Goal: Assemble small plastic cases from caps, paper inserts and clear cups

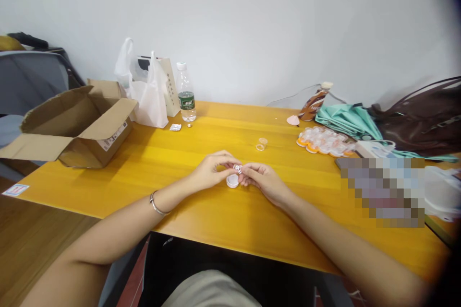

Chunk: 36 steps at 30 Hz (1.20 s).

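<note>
Near the middle of the table, my left hand (213, 171) and my right hand (264, 181) meet fingertip to fingertip. Both are closed in a pinch on a small white piece with dark pinkish spots (237, 169); it is too small to tell its kind. Just below it, a small round white tub (232, 181) stands on the table, close to the fingers of both hands. Further back lies a small clear cup with a ring-like lid (261, 144), apart from my hands.
An open cardboard box (97, 141) sits at the left, beside a white plastic bag (149, 100) and a water bottle (186, 98). At the right are clear-lidded tubs with orange edges (324, 141), a drink bottle (315, 103), a green folded umbrella (347, 122) and a brown bag (414, 115).
</note>
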Available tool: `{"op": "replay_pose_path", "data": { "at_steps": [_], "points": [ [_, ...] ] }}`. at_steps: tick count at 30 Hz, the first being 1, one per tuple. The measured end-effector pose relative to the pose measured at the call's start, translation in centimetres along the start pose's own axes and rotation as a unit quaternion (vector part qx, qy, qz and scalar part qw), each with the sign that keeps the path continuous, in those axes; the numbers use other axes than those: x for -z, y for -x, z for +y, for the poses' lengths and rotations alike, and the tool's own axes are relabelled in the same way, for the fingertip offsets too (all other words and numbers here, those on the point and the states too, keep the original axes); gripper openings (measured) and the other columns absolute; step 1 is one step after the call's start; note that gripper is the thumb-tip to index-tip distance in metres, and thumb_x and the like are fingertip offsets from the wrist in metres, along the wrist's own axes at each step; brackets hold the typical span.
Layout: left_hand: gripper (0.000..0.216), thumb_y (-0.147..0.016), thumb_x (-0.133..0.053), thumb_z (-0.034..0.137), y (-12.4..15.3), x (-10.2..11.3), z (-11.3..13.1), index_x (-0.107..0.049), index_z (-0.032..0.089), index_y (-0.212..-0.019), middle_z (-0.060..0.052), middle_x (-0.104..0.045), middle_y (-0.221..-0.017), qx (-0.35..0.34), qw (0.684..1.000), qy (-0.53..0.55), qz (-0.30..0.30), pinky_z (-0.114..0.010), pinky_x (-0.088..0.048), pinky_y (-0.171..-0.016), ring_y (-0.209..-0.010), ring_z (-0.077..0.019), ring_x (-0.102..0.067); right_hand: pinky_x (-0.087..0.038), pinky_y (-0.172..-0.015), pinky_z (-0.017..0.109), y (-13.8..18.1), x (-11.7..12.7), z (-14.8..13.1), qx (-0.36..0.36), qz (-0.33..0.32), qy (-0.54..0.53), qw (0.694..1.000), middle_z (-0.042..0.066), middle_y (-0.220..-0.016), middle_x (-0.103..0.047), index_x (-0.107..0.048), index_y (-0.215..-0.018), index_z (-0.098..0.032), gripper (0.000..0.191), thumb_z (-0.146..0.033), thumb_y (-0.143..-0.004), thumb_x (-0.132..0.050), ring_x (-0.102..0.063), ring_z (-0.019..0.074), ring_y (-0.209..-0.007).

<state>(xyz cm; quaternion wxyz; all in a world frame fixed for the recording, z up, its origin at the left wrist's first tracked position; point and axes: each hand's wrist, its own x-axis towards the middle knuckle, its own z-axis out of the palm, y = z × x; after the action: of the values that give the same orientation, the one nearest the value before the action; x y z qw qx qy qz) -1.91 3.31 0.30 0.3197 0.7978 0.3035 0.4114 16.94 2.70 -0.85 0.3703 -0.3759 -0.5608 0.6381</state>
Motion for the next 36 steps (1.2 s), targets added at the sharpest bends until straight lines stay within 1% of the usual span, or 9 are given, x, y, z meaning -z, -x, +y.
{"op": "replay_pose_path", "data": {
  "at_steps": [4,9,12,19,23,25,29,32,36],
  "points": [
    [0.020,-0.077,-0.060,0.026,-0.2,-0.3,0.1,-0.064,0.012,-0.091,-0.007,-0.064,-0.088,0.074,0.995,0.063,0.019,-0.026,-0.049,-0.075,-0.078,-0.0128,-0.061,-0.041,-0.058,0.022,0.2,-0.3,-0.2,0.034,0.000,0.042,0.999,0.000,-0.063,-0.064,-0.064,-0.069,-0.016,0.023,-0.038,-0.075,-0.060,-0.055,0.0085,-0.057],
    [0.015,-0.076,-0.061,0.023,-0.3,-0.7,-0.1,-0.063,0.011,-0.084,-0.005,-0.066,-0.080,0.109,0.992,0.053,0.025,-0.025,-0.049,-0.071,-0.072,-0.0122,-0.061,-0.041,-0.058,0.022,0.2,-0.5,-0.3,0.063,0.011,0.080,0.995,0.000,-0.061,-0.062,-0.063,-0.066,-0.016,0.024,-0.037,-0.075,-0.060,-0.054,0.0085,-0.056],
    [0.011,-0.076,-0.059,0.020,-0.3,-0.8,0.0,-0.062,0.012,-0.081,-0.005,-0.065,-0.079,0.078,0.995,0.016,0.056,-0.025,-0.048,-0.071,-0.073,-0.0120,-0.060,-0.041,-0.060,0.022,0.0,-0.4,-0.4,0.068,0.011,0.073,0.995,0.000,-0.062,-0.063,-0.064,-0.068,-0.016,0.022,-0.036,-0.075,-0.061,-0.054,0.0077,-0.057],
    [0.012,-0.080,-0.055,0.021,-0.2,-1.3,1.3,-0.061,0.015,-0.088,-0.005,-0.060,-0.081,-0.050,0.994,-0.047,0.079,-0.027,-0.047,-0.075,-0.079,-0.0128,-0.057,-0.046,-0.067,0.019,0.1,1.0,-1.2,-0.018,-0.019,-0.074,0.997,0.001,-0.072,-0.067,-0.068,-0.076,-0.017,0.017,-0.033,-0.072,-0.066,-0.060,0.0071,-0.066],
    [0.026,-0.080,-0.057,0.025,-0.8,-1.3,0.8,-0.056,0.016,-0.104,-0.007,-0.057,-0.096,-0.057,0.987,-0.068,0.137,-0.030,-0.045,-0.083,-0.089,-0.0144,-0.055,-0.048,-0.067,0.017,-0.4,2.6,-2.1,0.068,0.109,-0.125,0.984,0.000,-0.072,-0.068,-0.068,-0.076,-0.018,0.015,-0.029,-0.067,-0.070,-0.060,0.0064,-0.066],
    [0.019,-0.083,-0.052,0.024,-1.7,-1.4,0.3,-0.058,0.016,-0.099,-0.006,-0.058,-0.092,-0.051,0.991,-0.087,0.090,-0.028,-0.045,-0.082,-0.086,-0.0132,-0.055,-0.049,-0.071,0.018,-0.8,3.3,-2.3,0.133,0.207,-0.160,0.956,0.000,-0.075,-0.068,-0.067,-0.075,-0.019,0.014,-0.028,-0.065,-0.071,-0.061,0.0071,-0.069],
    [0.018,-0.082,-0.052,0.026,-4.4,-2.8,-0.5,-0.062,0.016,-0.094,-0.006,-0.059,-0.092,-0.053,0.973,-0.159,-0.160,-0.027,-0.044,-0.079,-0.081,-0.0133,-0.056,-0.049,-0.078,0.020,-1.4,3.8,-2.1,0.190,0.282,-0.182,0.922,-0.001,-0.083,-0.069,-0.066,-0.080,-0.020,0.021,-0.022,-0.061,-0.074,-0.062,0.0079,-0.077],
    [0.023,-0.081,-0.052,0.033,-6.4,-4.9,-0.7,-0.063,0.015,-0.091,-0.008,-0.061,-0.091,-0.014,0.960,-0.206,-0.188,-0.030,-0.045,-0.077,-0.080,-0.0170,-0.057,-0.050,-0.079,0.024,-1.4,3.6,-1.6,0.196,0.278,-0.149,0.929,-0.001,-0.085,-0.068,-0.065,-0.082,-0.021,0.023,-0.024,-0.061,-0.074,-0.063,0.0096,-0.077],
    [0.014,-0.078,-0.054,0.023,-7.6,-7.2,-1.0,-0.064,0.013,-0.080,-0.007,-0.064,-0.077,0.023,0.956,-0.213,-0.202,-0.029,-0.045,-0.066,-0.070,-0.0179,-0.058,-0.050,-0.080,0.030,-1.3,3.4,-0.9,0.183,0.269,-0.104,0.940,0.001,-0.088,-0.067,-0.064,-0.085,-0.023,0.025,-0.027,-0.062,-0.073,-0.062,0.0125,-0.078]
  ]
}}
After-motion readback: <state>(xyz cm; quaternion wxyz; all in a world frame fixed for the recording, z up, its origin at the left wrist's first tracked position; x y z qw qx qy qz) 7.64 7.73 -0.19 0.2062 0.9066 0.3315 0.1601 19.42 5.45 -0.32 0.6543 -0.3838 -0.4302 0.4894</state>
